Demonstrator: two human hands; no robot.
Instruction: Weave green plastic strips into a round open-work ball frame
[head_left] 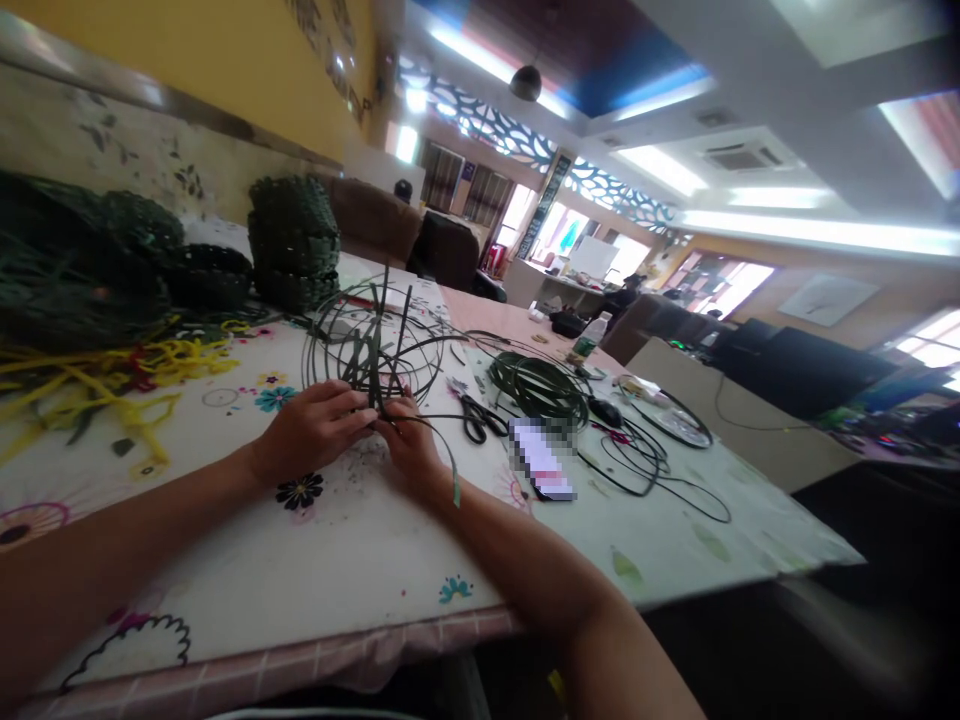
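Dark green weaving strips (373, 365) cross each other in front of me, some standing upright and others looping out over the table. My left hand (319, 425) has its fingers closed on the near end of these strips. Pressed in beside it, my right hand (409, 440) grips them too, thumb and fingers meeting where the strips cross. One loose strip end (454, 470) curves down over my right wrist. The fingertips are partly hidden behind the strips. A pair of black-handled scissors (480, 415) lies just right of my hands.
Woven dark green baskets (294, 240) and yellow strips (142, 370) fill the left side. On the right lie a coil of green strip (536, 385), a phone (541, 462), a computer mouse (604, 411) and a plastic bottle (592, 335). The flowered tablecloth's near edge (360, 645) is close to me.
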